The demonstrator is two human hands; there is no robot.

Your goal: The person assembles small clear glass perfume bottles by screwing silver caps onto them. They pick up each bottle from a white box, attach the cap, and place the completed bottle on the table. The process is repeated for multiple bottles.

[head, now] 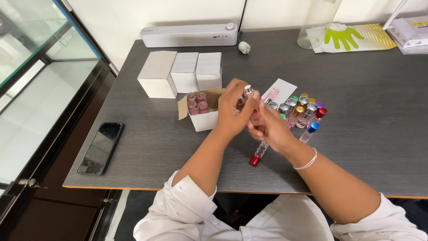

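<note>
Two hands meet over the middle of the dark table [356, 134], just right of an open white box [205, 117] with pink-capped vials inside. The left hand [232, 111] closes its grip on a small clear vial with a silver cap [248, 90], held upright at the fingertips. The right hand [273, 129] pinches a second slim vial with a red cap [257, 154], which points down and toward the near edge.

Both vials look light, stiff and glassy, so likely smooth, slippery and breakable if dropped; the body just below the cap seems the surest place to take hold, with fingers on opposite sides.

Much of both vials is covered by fingers, so liquid level and how the caps sit cannot be made out. Beyond the right hand stands a cluster of vials with coloured caps [303, 109]; their count is hard to tell. Three closed white boxes [178, 71] sit farther left, and a black phone [101, 147] lies near the left edge.
</note>
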